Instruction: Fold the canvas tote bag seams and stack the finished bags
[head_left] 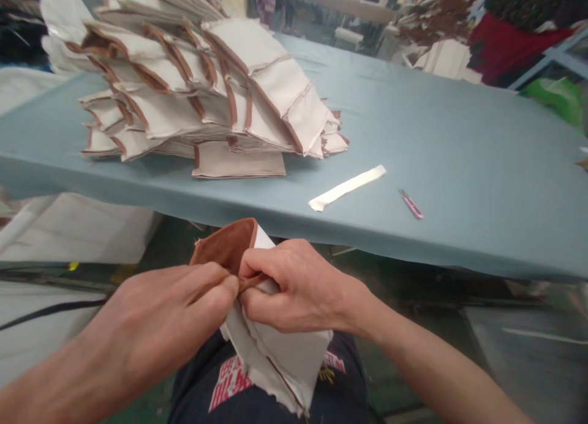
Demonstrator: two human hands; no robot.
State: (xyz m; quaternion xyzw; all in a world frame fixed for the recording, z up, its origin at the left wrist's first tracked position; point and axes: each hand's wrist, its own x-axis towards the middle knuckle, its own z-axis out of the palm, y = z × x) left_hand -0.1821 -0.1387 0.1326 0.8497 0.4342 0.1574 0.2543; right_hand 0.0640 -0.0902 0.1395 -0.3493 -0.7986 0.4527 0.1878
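Note:
A sewn white fabric piece with a brown lining hangs in front of my body, its brown opening facing up and its raw lower edges over my dark shirt. My left hand pinches the brown-edged rim from the left. From the right, my right hand grips the same rim, thumb and fingers closed on the fabric. The fingertips of both hands nearly meet, and the exact pinch point is partly hidden.
A blue-covered table stands ahead, bearing a large pile of similar white pieces with brown edges. Near its front edge lie a pale fabric strip and small pink thread snips. White containers are at lower left.

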